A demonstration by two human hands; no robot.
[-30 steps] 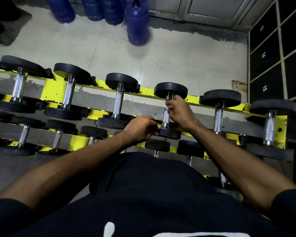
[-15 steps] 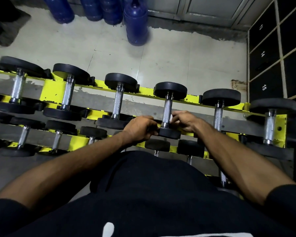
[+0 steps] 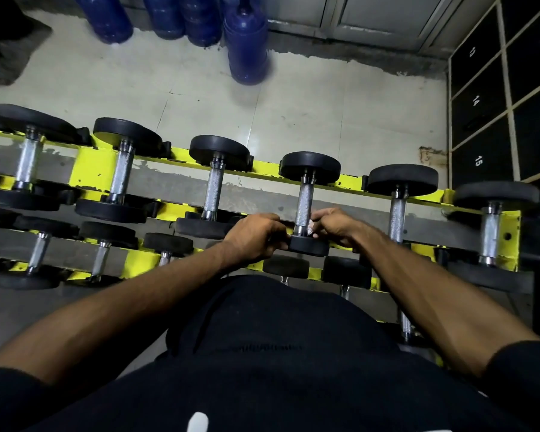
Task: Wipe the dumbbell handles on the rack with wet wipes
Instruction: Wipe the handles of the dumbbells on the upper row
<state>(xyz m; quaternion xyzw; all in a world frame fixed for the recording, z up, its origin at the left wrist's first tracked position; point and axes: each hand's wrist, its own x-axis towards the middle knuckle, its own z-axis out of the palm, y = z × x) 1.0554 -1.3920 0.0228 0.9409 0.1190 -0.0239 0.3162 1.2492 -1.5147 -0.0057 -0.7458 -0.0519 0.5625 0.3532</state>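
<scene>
Dumbbell, with round black rubber heads and a knurled chrome handle, lies across the chipped yellow steel rack. The left hand clenches its near head. Just right of that, the right hand pinches a small white wipe against the handle's near end.

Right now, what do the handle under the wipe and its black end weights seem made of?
Handle: probably steel, bright chrome-like finish; cross-hatched knurling glints. End weights: likely rubber coating, matte black, no glare. The right hand pinches the wet wipe at the handle's near end; the left hand holds the near weight.
</scene>
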